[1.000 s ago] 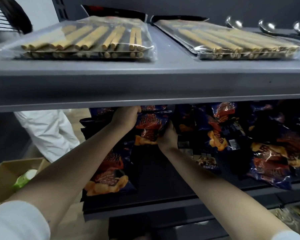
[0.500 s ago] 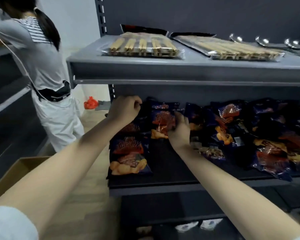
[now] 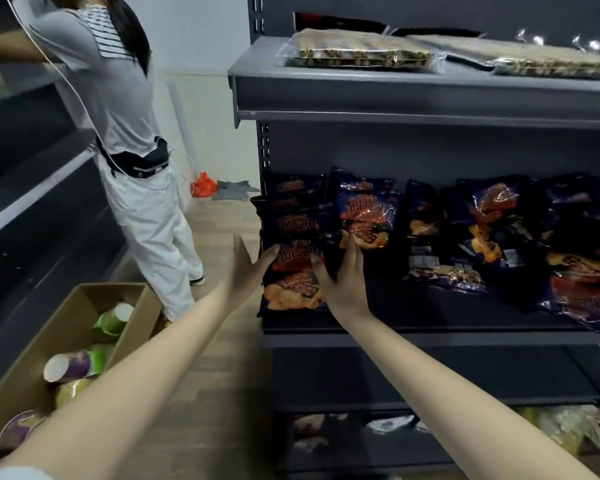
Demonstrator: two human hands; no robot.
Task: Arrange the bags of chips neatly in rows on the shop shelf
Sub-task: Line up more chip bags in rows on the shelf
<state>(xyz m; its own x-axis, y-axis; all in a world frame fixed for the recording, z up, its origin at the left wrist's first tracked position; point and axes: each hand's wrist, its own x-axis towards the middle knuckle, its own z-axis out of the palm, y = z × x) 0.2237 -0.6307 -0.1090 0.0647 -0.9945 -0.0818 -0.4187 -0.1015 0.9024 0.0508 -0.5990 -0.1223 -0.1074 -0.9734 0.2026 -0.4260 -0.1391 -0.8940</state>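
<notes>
Bracketing the front bag of chips (image 3: 291, 282) at the left end of the shop shelf (image 3: 430, 336), we are keeping both hands apart, one on each side of it. Our left hand (image 3: 248, 268) is reaching in past the shelf's left end with its fingers straight, one fingertip lying on the bag's left edge. Our right hand (image 3: 343, 278) is pressing flat against the bag's right edge, fingers straight and pointing toward the back of the shelf; neither hand is curling round anything. The front bag is lying face up near the shelf's front lip, and more bags (image 3: 293, 220) are overlapping in a line behind it toward the back. Another bag (image 3: 362, 216) is sitting just right of that line, farther back on the shelf. A loose jumble of bags (image 3: 492, 230) is sprawling over the right half of the shelf, some tilting or face down. Above the shelf, packs of sticks (image 3: 357, 53) are lying flat. Left of the shelf, another person (image 3: 129, 133) is standing on the floor beside a cardboard box (image 3: 25, 386) holding cups (image 3: 111, 320).
</notes>
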